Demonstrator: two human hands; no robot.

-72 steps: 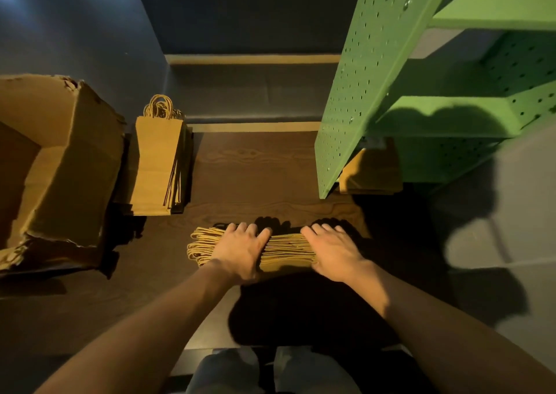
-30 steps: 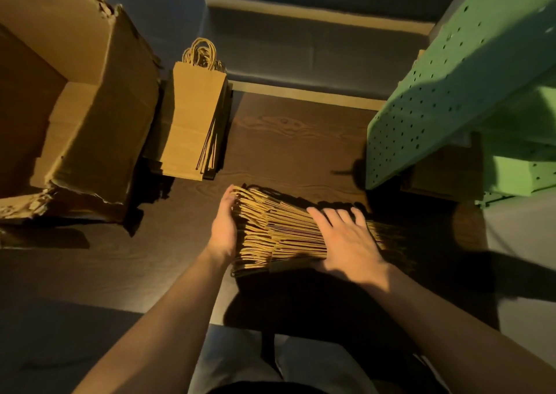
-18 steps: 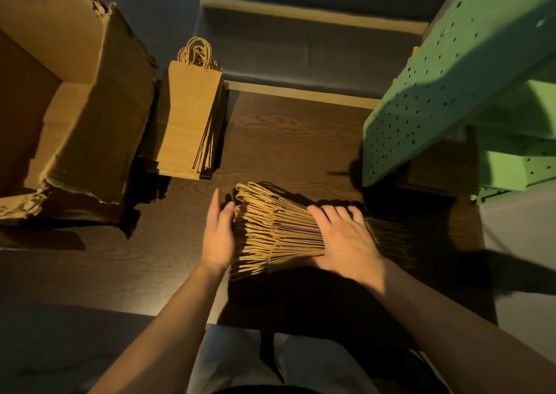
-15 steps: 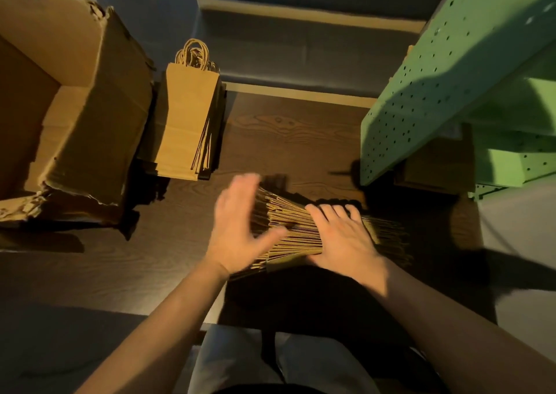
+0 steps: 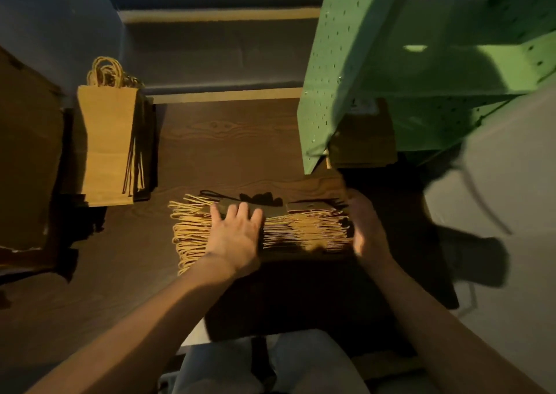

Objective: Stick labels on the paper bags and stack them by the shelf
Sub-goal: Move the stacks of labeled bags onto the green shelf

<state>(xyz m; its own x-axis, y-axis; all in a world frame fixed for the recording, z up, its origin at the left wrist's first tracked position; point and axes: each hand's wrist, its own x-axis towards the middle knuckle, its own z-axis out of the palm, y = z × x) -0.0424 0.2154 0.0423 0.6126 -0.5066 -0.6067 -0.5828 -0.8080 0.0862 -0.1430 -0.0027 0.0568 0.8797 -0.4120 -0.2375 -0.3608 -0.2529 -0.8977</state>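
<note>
A thick bundle of flat brown paper bags (image 5: 304, 228) lies on its side on the dark wood floor, twisted handles fanning out to the left. My left hand (image 5: 234, 234) rests flat on top of the bundle near the handles, fingers straight. My right hand (image 5: 365, 228) is pressed against the bundle's right end, blurred. A second stack of brown bags (image 5: 105, 147) lies at the left with handles pointing away from me. The green perforated shelf (image 5: 340, 62) stands at the upper right.
A large torn cardboard box (image 5: 27, 159) stands at the far left. A brown object (image 5: 364, 141) sits under the shelf. A grey wall and baseboard close off the far side. My knees show at the bottom edge.
My left hand came down from the air onto the top of the bundle. My right hand slid from the top to the bundle's right end. The view swung left and up.
</note>
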